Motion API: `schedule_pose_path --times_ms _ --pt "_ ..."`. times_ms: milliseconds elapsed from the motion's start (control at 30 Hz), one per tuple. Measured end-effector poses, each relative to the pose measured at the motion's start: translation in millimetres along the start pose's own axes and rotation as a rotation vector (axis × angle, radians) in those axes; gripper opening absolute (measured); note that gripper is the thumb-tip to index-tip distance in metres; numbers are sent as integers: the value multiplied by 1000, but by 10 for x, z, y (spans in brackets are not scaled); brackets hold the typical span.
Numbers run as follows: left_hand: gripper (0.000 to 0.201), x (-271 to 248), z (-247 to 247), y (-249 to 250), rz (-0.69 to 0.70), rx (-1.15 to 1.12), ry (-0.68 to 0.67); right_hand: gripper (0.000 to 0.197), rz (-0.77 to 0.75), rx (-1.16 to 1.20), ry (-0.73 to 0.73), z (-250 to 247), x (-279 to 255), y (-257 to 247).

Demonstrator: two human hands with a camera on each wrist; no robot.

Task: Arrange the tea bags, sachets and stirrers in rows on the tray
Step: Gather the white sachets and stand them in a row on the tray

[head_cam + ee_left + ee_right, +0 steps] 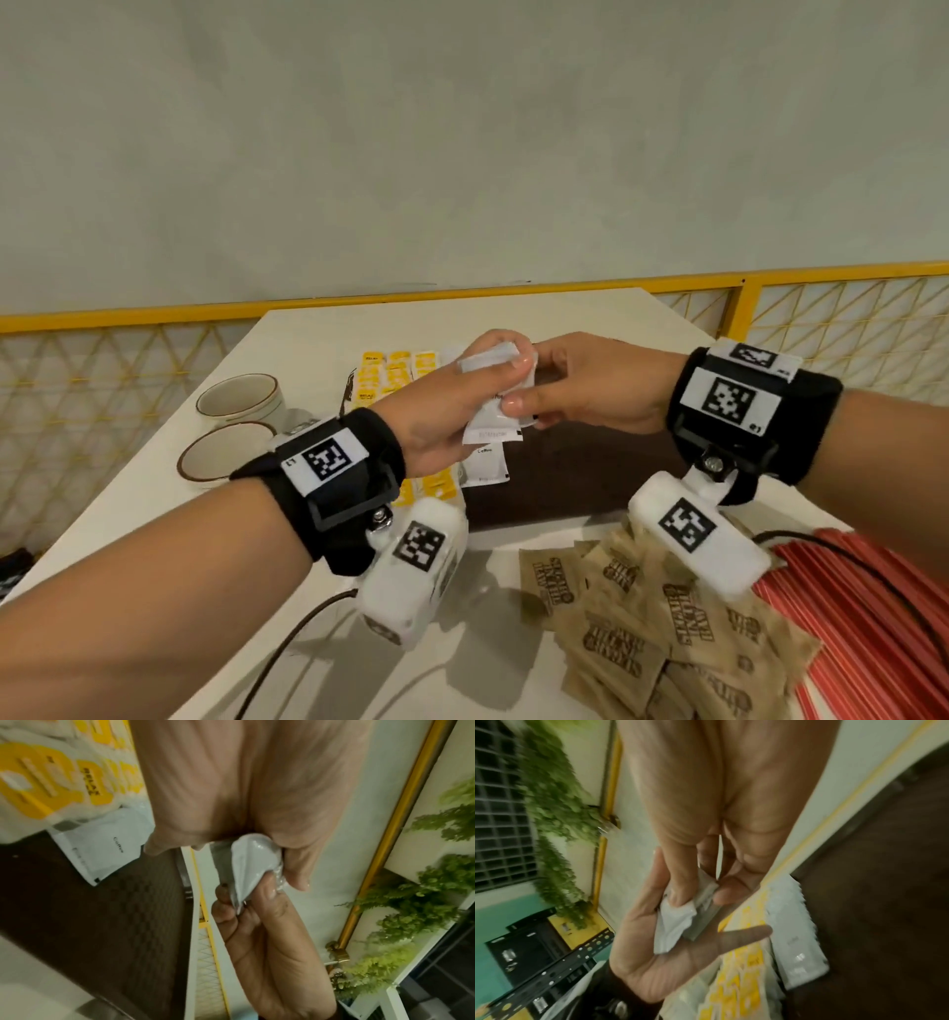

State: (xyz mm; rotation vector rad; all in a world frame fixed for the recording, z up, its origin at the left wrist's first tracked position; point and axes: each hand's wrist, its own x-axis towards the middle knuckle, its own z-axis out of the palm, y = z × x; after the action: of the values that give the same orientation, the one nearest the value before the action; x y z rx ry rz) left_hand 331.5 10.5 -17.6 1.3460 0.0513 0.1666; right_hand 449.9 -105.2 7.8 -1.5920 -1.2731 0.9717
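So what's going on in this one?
A person is laying out drink supplies on a dark tray. Both hands meet above it: the left hand holds a small stack of white sachets, and the right hand pinches one. Yellow tea bags and some white sachets already lie in rows. Brown sachets and red stirrers wait beside the tray.

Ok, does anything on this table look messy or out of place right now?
Yes. The brown sugar sachets lie in a loose, overlapping heap on the table, off the dark tray, unlike the yellow tea bags already in rows. The white sachets held between left hand and right hand look creased.
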Motion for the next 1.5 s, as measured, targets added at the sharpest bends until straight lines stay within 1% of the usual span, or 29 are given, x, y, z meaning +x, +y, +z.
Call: schedule_pose_path --times_ms 33,67,100,133,167,200,233,300,400,467,600,733,767,800,867,933,1000,1067,1133,1200,1267,1367,1433,1500 --pt "22 15 -19 -22 -13 3 20 30 14 17 -24 -4 6 25" --pt "37 36 -57 -51 -29 48 31 33 26 26 -41 -11 16 51" --pt "51 55 -101 -77 -55 181 41 36 40 28 -54 -21 23 82" --pt "61 56 -127 -83 -96 381 56 36 63 32 -63 -31 30 113" --pt "69 53 -154 -78 -137 584 89 36 92 38 -66 -43 35 146" --pt "69 55 -182 -72 -174 737 129 35 125 42 -69 -52 38 176" --pt "61 56 -201 -55 -204 813 163 34 159 40 -70 -58 41 203" --pt "39 55 -227 -2 -234 829 186 32 225 21 -66 -52 55 242" --pt "22 65 -290 106 -301 822 131 35 293 -46 -60 -11 103 310" --pt "17 82 -318 163 -363 852 83 35 318 -108 -54 19 141 359" --pt "18 145 -325 194 -463 941 9 29 351 -103 -47 66 203 429" --pt "21 204 -360 218 -541 984 -9 6 377 -88 -69 110 254 469" --pt "22 220 -369 235 -553 996 -7 6 386 -80 -64 119 270 481" --pt "22 232 -375 254 -566 1010 -7 11 391 -78 -59 123 283 487" --pt "23 261 -395 279 -591 1035 1 29 402 -83 -53 120 310 492" --pt "22 288 -423 275 -607 1066 12 39 410 -104 -48 110 329 475" --pt "21 319 -452 253 -588 1158 16 43 426 -135 -41 100 337 436" --pt "16 346 -460 238 -537 1271 33 47 452 -148 -42 93 336 401" --pt "11 371 -461 237 -503 1316 53 52 469 -162 -47 93 330 390" --pt "8 392 -463 235 -504 1321 55 52 466 -170 -35 104 319 397" --pt "5 406 -478 237 -485 1312 77 48 446 -163 -6 114 310 413" --pt "4 363 -514 283 -436 1266 170 40 402 -135 44 100 298 434" --pt "6 262 -525 322 -472 1179 199 34 373 -115 75 73 289 459" --pt "8 125 -512 335 -521 1077 175 30 353 -122 85 58 281 487"
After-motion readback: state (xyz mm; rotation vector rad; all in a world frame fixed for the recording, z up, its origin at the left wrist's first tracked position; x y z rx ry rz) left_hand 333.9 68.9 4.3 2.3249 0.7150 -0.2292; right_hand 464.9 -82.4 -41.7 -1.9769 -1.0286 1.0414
